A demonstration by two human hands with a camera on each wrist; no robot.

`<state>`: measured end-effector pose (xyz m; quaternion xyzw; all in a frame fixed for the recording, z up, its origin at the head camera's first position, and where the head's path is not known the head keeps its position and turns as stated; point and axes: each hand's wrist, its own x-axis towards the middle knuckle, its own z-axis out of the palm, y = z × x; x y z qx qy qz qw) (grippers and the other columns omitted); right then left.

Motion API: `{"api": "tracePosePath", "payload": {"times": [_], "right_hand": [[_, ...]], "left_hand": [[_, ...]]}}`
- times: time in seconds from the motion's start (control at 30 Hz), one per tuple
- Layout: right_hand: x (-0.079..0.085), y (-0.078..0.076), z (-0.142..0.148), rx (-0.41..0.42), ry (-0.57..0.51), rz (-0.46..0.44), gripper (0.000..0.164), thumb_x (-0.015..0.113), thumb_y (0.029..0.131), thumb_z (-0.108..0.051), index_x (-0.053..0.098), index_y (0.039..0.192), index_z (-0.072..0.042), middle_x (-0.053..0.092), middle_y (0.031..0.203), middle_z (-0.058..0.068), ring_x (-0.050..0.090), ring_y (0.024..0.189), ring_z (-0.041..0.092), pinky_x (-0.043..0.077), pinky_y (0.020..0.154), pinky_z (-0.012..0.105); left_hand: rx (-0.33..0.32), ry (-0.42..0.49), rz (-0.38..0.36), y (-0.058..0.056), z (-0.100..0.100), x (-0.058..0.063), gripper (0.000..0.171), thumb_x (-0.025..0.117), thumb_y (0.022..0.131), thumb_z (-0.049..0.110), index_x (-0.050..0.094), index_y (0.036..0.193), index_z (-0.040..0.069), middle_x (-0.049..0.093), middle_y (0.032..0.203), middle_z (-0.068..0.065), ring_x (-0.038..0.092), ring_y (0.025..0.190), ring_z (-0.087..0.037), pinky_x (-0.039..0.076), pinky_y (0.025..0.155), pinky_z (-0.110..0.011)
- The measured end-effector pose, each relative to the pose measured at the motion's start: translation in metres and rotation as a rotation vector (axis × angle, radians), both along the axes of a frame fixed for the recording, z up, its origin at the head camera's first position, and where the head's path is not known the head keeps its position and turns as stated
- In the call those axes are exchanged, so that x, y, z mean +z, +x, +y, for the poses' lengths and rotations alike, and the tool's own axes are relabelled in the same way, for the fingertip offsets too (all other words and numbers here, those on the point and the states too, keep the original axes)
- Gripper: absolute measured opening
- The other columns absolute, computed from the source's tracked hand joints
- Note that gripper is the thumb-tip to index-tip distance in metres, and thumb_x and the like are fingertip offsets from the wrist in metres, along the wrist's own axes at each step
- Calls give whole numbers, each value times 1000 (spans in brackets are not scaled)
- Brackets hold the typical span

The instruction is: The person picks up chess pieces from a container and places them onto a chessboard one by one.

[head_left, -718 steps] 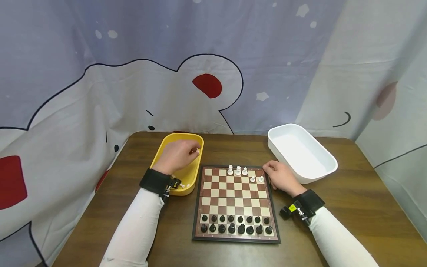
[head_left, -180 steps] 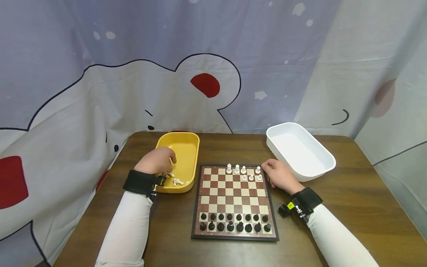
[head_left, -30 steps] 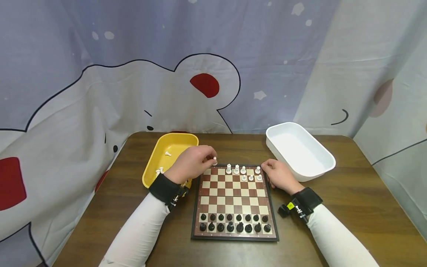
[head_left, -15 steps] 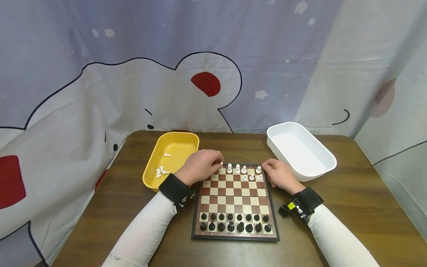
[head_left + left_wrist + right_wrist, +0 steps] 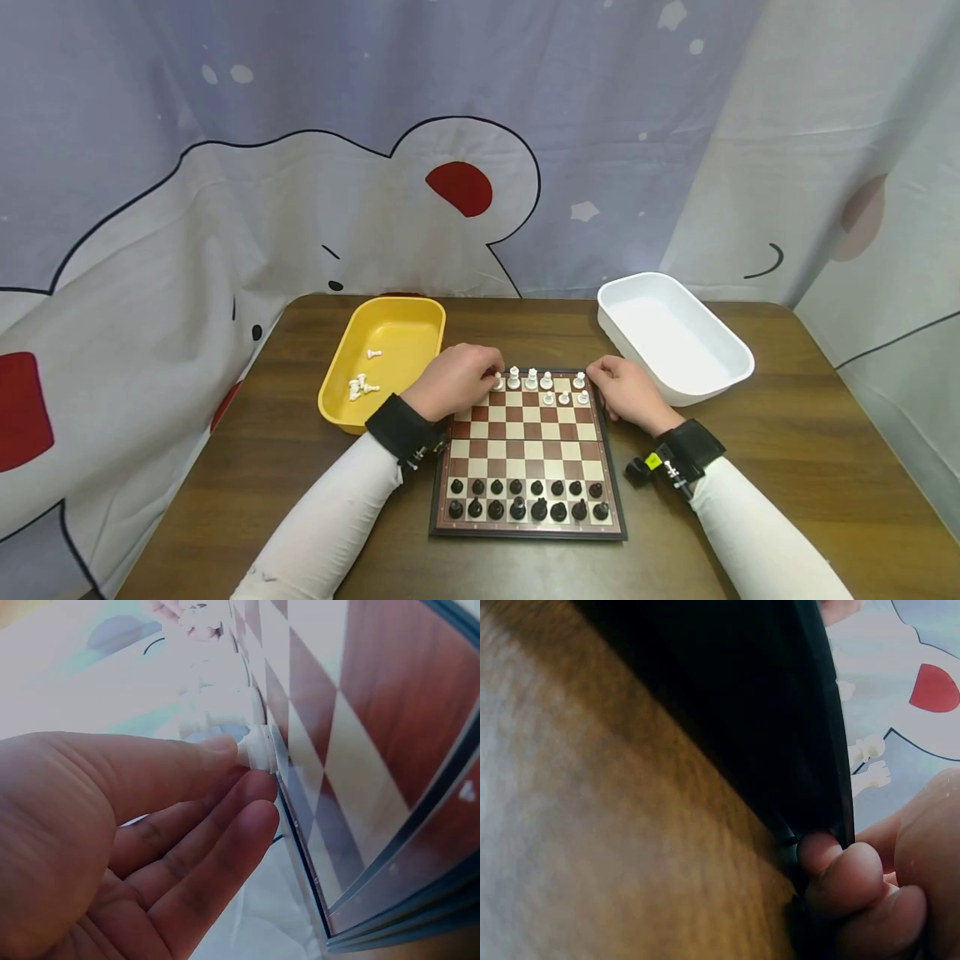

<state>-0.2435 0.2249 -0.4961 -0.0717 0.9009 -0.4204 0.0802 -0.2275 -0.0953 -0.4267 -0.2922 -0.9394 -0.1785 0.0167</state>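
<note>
My left hand [image 5: 459, 379] pinches a white chess piece [image 5: 259, 748] between thumb and fingers. The piece's base meets a back-row square of the chessboard [image 5: 525, 429], left of the other white back-row pieces. Its upper part is hidden by the thumb, so I cannot tell its kind. My right hand [image 5: 632, 393] grips the board's far right corner, with curled fingertips [image 5: 851, 877] on the dark edge. Several white pieces stand in the far two rows, among them a tall one [image 5: 513, 377] beside the left fingers. Two full rows of black pieces [image 5: 517, 507] stand on the near side.
Left of the board, a yellow tray [image 5: 330, 367] holds several white chess pieces [image 5: 360, 387] lying loose. A white tray [image 5: 675, 333] stands behind the right hand. All rest on a brown wooden table [image 5: 277, 492], with a patterned curtain [image 5: 300, 217] behind.
From the yellow tray, my left hand has carried a white chess piece rightward and down onto the board's back row. Two more white pieces stand on the board than at the start. The right hand stays put.
</note>
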Motion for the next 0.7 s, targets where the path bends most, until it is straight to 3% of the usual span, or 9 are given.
{"api": "tracePosePath", "payload": {"times": [0.5,0.7], "right_hand": [[2,0,0,6,5,-11,37,47,118,-28,69,125,1,58,62,5,58,45,23,49,55,38],[1,0,0,4,1,-14,37,47,118,-30,69,124,0,58,63,5,58,45,22,49,54,37]], "left_hand": [[2,-4,0,-2,-1,-2,15,76,105,10,79,119,10,79,107,-4,71,90,-18,60,84,-39],[4,13,-2,-2,-12,11,32,79,103,13,74,134,7,77,120,-8,72,101,-20,61,90,-41]]}}
